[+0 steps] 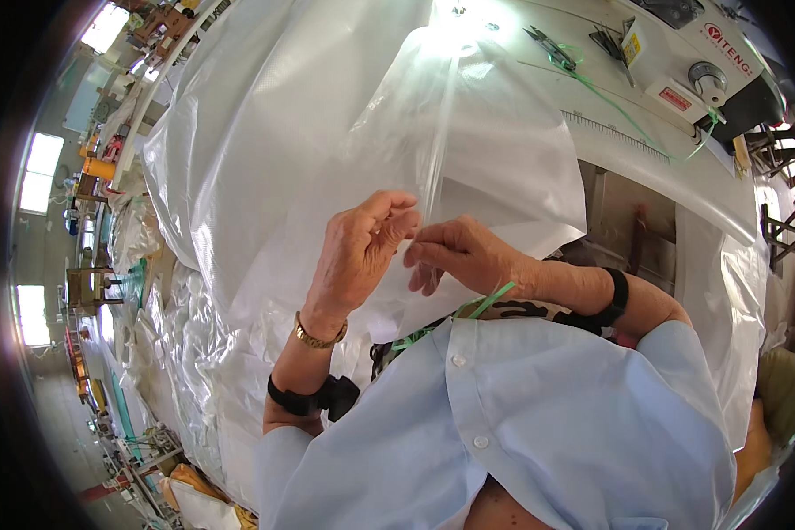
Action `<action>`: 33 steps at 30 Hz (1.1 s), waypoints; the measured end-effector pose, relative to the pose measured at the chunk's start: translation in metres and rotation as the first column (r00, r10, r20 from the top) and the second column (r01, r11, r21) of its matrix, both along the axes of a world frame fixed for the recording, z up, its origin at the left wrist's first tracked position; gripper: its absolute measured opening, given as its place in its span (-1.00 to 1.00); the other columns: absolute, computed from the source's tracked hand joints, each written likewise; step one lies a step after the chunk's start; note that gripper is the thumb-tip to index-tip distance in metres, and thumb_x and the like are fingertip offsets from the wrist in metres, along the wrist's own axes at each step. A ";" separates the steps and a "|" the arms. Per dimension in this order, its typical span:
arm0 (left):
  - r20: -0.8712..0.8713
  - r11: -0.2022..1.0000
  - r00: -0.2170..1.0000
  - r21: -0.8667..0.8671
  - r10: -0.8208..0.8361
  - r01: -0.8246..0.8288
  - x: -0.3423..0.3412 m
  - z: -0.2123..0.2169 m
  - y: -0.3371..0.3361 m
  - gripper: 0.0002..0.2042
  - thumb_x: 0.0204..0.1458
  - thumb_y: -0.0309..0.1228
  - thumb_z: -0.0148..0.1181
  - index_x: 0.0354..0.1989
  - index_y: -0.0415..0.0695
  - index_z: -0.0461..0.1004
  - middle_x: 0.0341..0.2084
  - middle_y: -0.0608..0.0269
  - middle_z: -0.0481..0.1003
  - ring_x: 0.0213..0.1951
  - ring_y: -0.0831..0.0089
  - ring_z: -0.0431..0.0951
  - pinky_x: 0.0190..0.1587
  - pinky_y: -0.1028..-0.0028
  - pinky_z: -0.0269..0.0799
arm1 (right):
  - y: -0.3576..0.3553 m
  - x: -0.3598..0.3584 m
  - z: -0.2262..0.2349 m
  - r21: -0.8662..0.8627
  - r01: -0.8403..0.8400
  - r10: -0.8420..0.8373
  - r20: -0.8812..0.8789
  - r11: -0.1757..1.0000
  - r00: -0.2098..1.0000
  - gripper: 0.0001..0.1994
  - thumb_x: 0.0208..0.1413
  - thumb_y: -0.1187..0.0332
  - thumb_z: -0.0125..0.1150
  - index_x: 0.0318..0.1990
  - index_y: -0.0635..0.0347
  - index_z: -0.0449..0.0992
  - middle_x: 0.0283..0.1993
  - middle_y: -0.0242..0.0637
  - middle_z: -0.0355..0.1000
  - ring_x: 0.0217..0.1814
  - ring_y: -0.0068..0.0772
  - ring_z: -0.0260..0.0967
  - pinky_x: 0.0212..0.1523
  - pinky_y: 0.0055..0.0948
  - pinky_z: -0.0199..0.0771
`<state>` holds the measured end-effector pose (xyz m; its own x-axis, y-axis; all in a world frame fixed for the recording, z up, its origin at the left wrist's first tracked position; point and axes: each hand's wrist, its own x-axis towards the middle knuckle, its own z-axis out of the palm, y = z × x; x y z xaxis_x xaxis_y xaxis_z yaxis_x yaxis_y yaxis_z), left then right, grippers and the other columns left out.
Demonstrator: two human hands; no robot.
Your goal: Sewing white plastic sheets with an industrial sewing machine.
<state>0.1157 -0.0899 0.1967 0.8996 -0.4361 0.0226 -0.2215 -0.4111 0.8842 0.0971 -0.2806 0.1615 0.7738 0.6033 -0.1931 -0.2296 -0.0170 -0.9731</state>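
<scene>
A large translucent plastic sheet [380,115] spreads across the table and falls toward my body. Down its middle runs a narrow folded strip, from under a bright lamp to my hands. My left hand [355,252], with a gold-coloured watch band at the wrist, has curled fingers closed at the sheet's near edge. Close beside it, my right hand [464,252] pinches the sheet between thumb and fingers. The film in my fingers is clear and hard to make out. A green strip [493,300] lies by my right wrist.
A white sewing machine [693,66] stands at the far right, its lamp glaring at the top. Thread snips [552,49] and green cord lie near it, behind a ruler scale [618,137] on the table. Crumpled plastic [190,353] is heaped at left; wooden stools [782,234] stand at right.
</scene>
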 end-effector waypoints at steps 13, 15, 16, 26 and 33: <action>0.248 0.995 0.963 -0.014 0.103 -0.102 -0.004 -0.003 -0.020 -0.78 0.15 -0.36 0.25 -0.21 -0.31 0.54 -0.52 0.24 0.57 -0.51 0.63 0.51 -0.48 0.59 0.39 | 0.007 -0.022 0.002 -0.264 0.316 0.031 0.809 0.911 0.587 -0.75 0.23 0.26 0.10 -0.42 0.23 0.40 -0.62 -0.19 0.41 -0.56 -0.03 0.41 -0.49 -0.13 0.36; 0.131 0.997 0.991 -0.067 0.033 -0.024 -0.003 -0.008 -0.021 -0.76 0.12 -0.33 0.29 -0.24 -0.31 0.56 -0.54 0.25 0.56 -0.57 0.63 0.47 -0.50 0.59 0.35 | 0.005 -0.023 0.008 -0.353 0.268 0.124 0.779 0.896 0.614 -0.79 0.21 0.28 0.11 -0.37 0.22 0.40 -0.63 -0.19 0.39 -0.56 -0.02 0.40 -0.49 -0.12 0.35; 0.023 0.992 0.998 -0.112 0.066 -0.063 -0.002 -0.011 -0.020 -0.75 0.11 -0.33 0.30 -0.22 -0.31 0.56 -0.55 0.28 0.56 -0.57 0.67 0.45 -0.51 0.62 0.34 | 0.005 -0.024 0.011 -0.439 0.212 0.217 0.740 0.873 0.637 -0.83 0.20 0.30 0.12 -0.33 0.22 0.39 -0.64 -0.20 0.36 -0.55 0.00 0.39 -0.49 -0.12 0.33; -0.490 0.924 0.871 -0.352 -0.045 -0.150 -0.002 -0.016 -0.017 -0.81 0.16 -0.37 0.22 -0.29 -0.28 0.54 -0.65 0.45 0.44 -0.63 0.77 0.29 -0.60 0.67 0.16 | -0.021 -0.027 0.010 -0.458 0.072 0.347 0.759 0.886 0.551 -0.65 0.06 0.36 0.28 0.03 0.12 0.46 -0.29 -0.25 0.49 -0.30 -0.13 0.45 -0.22 -0.23 0.44; -0.313 0.936 0.949 -0.323 0.030 -0.136 -0.007 -0.026 -0.018 -0.82 0.20 -0.39 0.09 -0.30 -0.24 0.55 -0.65 0.45 0.42 -0.68 0.81 0.18 -0.65 0.71 -0.02 | -0.028 -0.022 0.010 -0.384 0.169 0.280 0.855 0.908 0.437 -0.70 0.08 0.29 0.28 -0.03 0.11 0.51 -0.19 -0.24 0.51 -0.19 -0.17 0.47 -0.17 -0.25 0.45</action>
<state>0.1088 -0.1078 0.1708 0.9196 -0.3738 -0.1206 0.0966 -0.0826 0.9919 0.0751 -0.3087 0.1719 0.6103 0.7043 0.3625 0.7568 -0.3831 -0.5296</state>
